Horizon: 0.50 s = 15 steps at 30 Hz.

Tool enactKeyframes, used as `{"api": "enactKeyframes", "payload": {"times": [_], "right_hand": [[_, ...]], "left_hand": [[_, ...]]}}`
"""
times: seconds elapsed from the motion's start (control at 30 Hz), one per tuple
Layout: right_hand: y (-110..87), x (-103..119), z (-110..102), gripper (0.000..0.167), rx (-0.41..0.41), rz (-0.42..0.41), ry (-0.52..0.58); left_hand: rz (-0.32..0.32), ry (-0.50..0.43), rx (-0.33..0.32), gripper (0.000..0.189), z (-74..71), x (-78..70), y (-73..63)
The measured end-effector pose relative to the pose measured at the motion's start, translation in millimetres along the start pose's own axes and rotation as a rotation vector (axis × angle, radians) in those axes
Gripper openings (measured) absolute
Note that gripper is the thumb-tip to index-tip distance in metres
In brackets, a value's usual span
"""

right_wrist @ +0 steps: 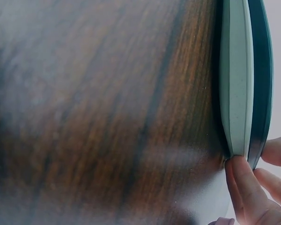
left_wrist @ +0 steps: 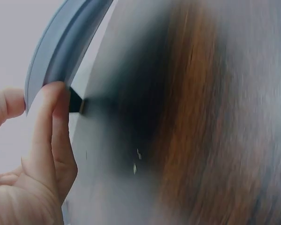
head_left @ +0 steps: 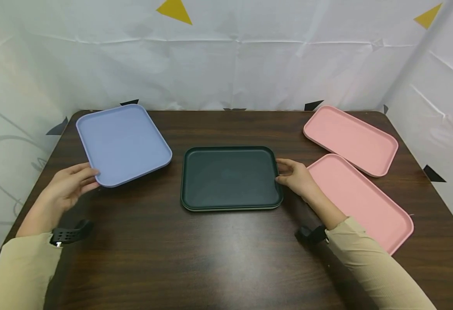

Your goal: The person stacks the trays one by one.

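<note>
Blue tray (head_left: 123, 144) at left: the left hand (head_left: 66, 186) pinches its near-left corner; the right hand (head_left: 297, 177) pinches the central green trays (head_left: 232, 178) at their right edge. Positioning trays seems the step; moving either calls for steady grips.

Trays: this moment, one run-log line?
left hand: grips blue tray | right hand: holds dark green tray, pale green tray beneath | pink trays: table, right side
</note>
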State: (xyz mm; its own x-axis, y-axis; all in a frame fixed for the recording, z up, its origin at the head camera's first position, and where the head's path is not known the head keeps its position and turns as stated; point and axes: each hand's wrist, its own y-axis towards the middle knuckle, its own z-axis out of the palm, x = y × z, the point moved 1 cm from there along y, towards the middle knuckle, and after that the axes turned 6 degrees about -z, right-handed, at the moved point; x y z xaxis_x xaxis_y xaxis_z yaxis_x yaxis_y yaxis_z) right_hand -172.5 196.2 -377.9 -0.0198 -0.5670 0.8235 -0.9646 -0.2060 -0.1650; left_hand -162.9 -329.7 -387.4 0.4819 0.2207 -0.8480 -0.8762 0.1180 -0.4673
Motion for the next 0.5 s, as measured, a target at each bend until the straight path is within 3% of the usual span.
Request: {"api": "enactKeyframes", "payload": {"times": [0.13, 0.5], "right_hand": [[0.1, -0.9, 0.0, 0.06, -0.007, -0.002, -0.003], [0.7, -3.1, -1.5, 0.058, -0.008, 0.011, -0.013]], "left_hand": [[0.009, 0.013, -0.012, 0.02, 11.0, -2.1, 0.0], [-0.002, 0.053, -0.034, 0.028, 37.2, -6.7, -3.1]]}}
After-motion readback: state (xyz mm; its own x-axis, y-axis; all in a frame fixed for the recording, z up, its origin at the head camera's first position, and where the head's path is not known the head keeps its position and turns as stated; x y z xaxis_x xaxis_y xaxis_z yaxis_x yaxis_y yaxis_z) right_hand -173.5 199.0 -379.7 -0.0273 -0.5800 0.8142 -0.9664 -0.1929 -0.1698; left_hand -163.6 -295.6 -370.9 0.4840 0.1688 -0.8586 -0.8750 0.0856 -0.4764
